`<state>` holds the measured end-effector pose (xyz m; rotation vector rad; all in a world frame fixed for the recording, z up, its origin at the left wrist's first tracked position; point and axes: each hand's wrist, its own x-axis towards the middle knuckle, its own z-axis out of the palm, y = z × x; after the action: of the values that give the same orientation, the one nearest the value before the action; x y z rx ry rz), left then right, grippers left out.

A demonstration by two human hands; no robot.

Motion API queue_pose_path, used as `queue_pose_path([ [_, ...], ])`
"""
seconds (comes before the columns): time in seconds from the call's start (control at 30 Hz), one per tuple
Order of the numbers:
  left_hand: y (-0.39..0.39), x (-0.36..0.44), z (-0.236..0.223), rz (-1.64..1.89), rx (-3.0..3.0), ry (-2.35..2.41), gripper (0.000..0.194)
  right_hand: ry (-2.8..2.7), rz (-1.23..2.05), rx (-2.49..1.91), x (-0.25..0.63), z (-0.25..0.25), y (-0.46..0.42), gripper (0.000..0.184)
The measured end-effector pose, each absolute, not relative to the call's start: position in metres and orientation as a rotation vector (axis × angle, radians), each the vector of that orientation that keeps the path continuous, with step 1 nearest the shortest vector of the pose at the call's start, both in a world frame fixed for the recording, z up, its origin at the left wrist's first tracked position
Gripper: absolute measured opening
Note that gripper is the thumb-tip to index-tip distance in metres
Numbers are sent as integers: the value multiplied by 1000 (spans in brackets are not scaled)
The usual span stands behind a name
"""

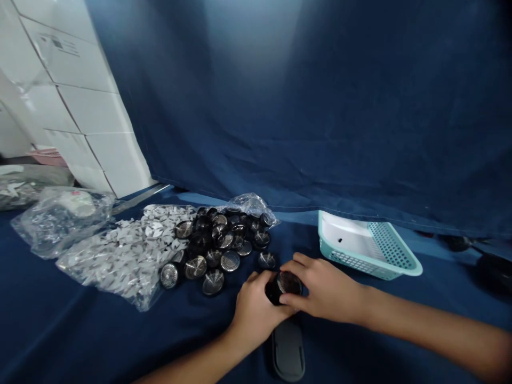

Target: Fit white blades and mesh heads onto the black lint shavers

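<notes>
Head view: held one black round part (290, 284), cupped in the left hand (254, 304) and pinched at the rim by the right hand (326, 288), just beyond the dark oblong piece (288, 354). Called for steady support and even fingertip pressure.

Held part: black, round and short-bodied; I see a dark, glossy face with a thin bright rim (289, 282).
Grip: I hold it between the left hand (256, 303) and the right hand (322, 287), fingers around its sides.
Pose: tilted face roughly up and toward my view; underside hidden by the fingers.
Matching parts: black round pieces (230, 261), some showing perforated silvery faces, heaped at varied angles left of the held part; the nearest lies just beside the right hand's fingertips.
Oblong piece: dark grey, rounded ends, raised rim (288, 352); lies flat on the near side of the hands.
</notes>
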<state>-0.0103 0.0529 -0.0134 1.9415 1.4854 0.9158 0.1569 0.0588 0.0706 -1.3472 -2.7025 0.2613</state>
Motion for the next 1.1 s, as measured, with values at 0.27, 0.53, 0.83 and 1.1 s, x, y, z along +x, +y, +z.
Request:
queue_pose_path([
  [0.27,52,-12,-16,955,2039,1392,23,-2894,-217,-1044,150,53,61,35],
  [0.53,48,-12,-15,981,2013,1351,23,-2893,-238,-1128,144,42,71,33],
  [0.83,45,-13,-15,1023,2024,1413,25,-2774,-219,-1330,132,42,60,26],
  [1.1,48,-16,-15,1071,1853,1339,39,-2493,286,-1305,145,38,63,32],
])
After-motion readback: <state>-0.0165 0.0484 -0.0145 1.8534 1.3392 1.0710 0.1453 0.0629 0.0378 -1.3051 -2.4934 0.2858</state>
